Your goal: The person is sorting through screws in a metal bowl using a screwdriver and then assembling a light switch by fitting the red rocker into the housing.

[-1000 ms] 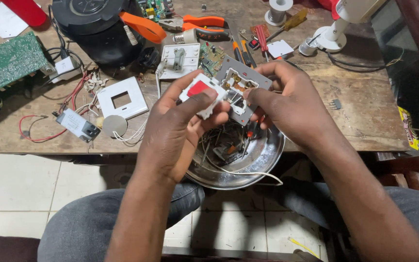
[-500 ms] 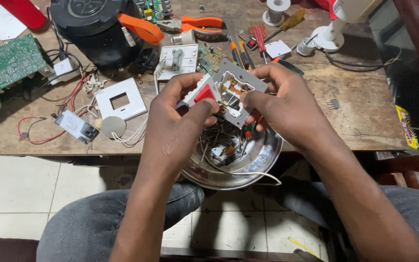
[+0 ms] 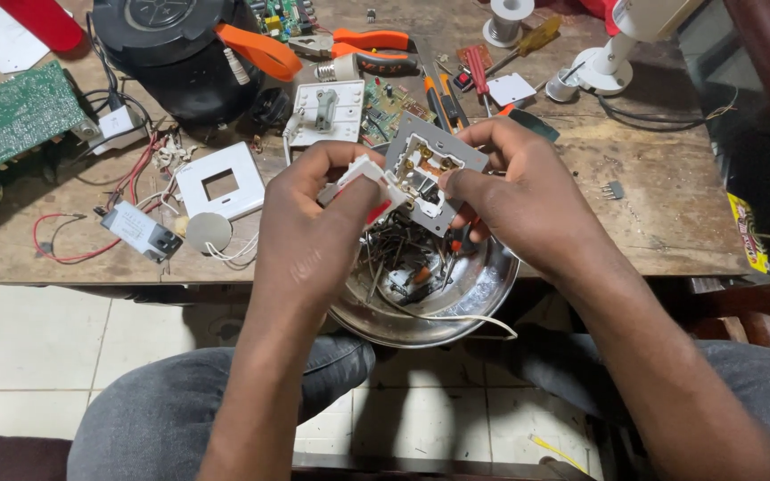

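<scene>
Both hands had drifted a little lower and closer to the body than half a second earlier, and the red-and-white piece had been pulled slightly away from the grey plate instead of lying against it. The left hand pinched the small white rocker switch with a red patch between thumb and fingertips, closed firmly on it. The right hand gripped the grey switch plate by its right edge, back side up, so the brass contacts and the square opening showed. Both pieces were held in the air just above a round metal bowl full of screws, wire ends and small parts, which sat at the near edge of the wooden workbench.

Judging from this, the step in hand was working the rocker piece free of, or back into, the opening of the plate; which of the two could not be told. The next move seemed to call for lining the small piece squarely with the opening while the right hand kept the plate steady, with fine finger pressure so that no clip or spring dropped into the bowl.

Beside the work lay a white frame, orange-handled pliers, a green circuit board and a black round appliance.
</scene>
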